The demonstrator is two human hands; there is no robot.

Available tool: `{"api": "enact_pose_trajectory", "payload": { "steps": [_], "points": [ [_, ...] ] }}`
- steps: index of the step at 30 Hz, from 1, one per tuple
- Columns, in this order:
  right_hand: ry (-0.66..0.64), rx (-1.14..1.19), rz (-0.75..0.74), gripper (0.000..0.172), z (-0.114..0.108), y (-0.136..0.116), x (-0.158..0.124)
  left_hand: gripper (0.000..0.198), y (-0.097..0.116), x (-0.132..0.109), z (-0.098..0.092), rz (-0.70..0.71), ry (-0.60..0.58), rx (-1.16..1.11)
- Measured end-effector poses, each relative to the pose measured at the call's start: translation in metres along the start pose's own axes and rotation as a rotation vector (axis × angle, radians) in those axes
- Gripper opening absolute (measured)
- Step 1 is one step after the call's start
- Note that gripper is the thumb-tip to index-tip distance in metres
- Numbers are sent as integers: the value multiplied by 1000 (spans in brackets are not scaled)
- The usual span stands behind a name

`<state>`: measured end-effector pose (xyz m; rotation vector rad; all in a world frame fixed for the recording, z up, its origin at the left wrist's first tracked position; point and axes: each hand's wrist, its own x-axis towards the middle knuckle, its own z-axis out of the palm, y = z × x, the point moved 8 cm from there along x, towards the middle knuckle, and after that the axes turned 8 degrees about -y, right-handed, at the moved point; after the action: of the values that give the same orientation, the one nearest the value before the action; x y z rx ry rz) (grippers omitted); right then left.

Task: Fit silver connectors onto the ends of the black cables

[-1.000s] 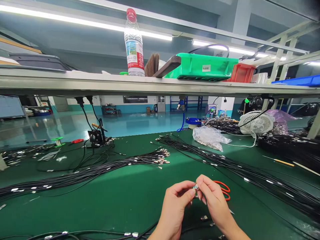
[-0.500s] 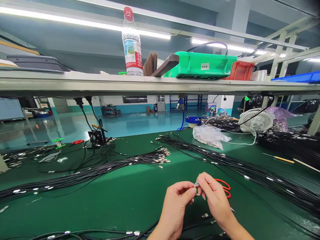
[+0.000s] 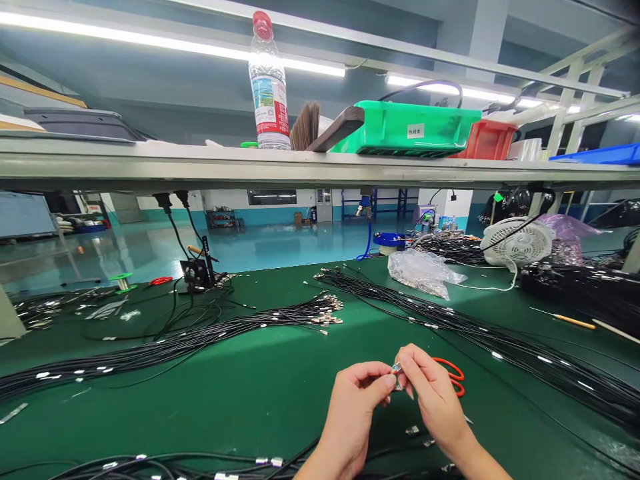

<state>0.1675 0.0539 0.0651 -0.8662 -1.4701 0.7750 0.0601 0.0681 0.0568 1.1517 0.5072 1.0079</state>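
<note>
Pinched between the fingertips of both hands is a small shiny metal connector, mostly covered by the fingers. My left hand grips it from the left with thumb and forefinger. From the right, my right hand holds its other side, fingers closed. Red-handled scissors lie on the green mat just behind my right hand, partly hidden by it. Below the hands, black cables with metal ends run along the near edge.
A bundle of black cables with metal tips lies at left, another bundle at right. Beyond are a plastic bag, a white fan and a yellow-handled pick. A shelf crosses above, bearing a bottle and a green bin.
Both hands keep the same pinch on the connector, with hardly any movement. The whole view has shifted slightly, so the surroundings appear a little further right.
</note>
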Motion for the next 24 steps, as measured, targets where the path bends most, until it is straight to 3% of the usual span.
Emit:
{"api": "enact_pose_trajectory", "payload": {
  "steps": [24],
  "points": [
    [15,296,105,32,6,10,0,8,-4,0,0,-28,-29,-25]
  ]
}}
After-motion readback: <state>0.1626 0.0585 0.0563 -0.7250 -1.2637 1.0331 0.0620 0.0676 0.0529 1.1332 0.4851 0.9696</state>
